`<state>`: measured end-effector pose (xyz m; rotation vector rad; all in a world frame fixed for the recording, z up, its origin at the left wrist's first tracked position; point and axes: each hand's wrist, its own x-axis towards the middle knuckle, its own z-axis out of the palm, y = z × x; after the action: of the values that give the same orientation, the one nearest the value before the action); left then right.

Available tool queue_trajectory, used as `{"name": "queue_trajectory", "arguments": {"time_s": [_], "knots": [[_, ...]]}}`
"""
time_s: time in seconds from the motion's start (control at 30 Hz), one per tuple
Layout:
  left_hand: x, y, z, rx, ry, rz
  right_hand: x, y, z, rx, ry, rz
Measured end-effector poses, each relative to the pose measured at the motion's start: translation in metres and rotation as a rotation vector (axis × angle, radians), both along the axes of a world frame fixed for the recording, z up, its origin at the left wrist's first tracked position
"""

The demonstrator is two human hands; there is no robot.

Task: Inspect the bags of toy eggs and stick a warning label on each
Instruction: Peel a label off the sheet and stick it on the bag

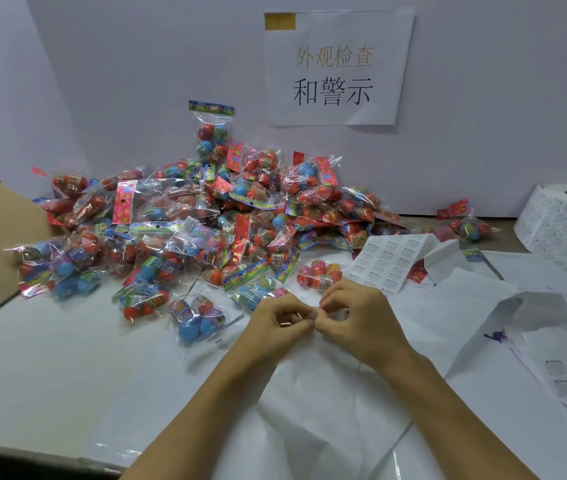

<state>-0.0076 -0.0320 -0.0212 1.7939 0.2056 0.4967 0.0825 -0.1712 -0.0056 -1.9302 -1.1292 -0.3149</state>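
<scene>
White worktop (50,358); egg bags (188,216) heaped at rear edge. Left hand (275,327), right hand (358,320) pinch label (339,314); sign (337,67) on wall.

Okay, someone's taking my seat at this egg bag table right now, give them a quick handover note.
Left hand and right hand: meet above the white sheet, fingertips together pinching a small warning label.
Unrolled label strip lies just beyond the hands; label roll stands far right.
Pile of egg bags against the back wall; a few loose bags sit nearer, the closest left of the hands.
Done: cannot tell which bags carry labels.
Left: stick this label, then work through the pile.
</scene>
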Motion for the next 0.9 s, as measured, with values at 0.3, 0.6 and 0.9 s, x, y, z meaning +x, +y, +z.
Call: {"name": "queue_trajectory", "arguments": {"time_s": [0.3,0.6,0.9], "knots": [[0.003,-0.004,-0.003,-0.093,0.009,0.009,0.001,0.001,0.000,-0.011,-0.004,-0.057],[-0.002,-0.005,0.003,-0.101,0.013,-0.018,0.004,0.000,-0.004,0.027,0.041,-0.120],[-0.007,-0.007,0.005,0.117,-0.042,0.014,0.012,-0.003,-0.004,0.318,0.067,-0.237]]}}
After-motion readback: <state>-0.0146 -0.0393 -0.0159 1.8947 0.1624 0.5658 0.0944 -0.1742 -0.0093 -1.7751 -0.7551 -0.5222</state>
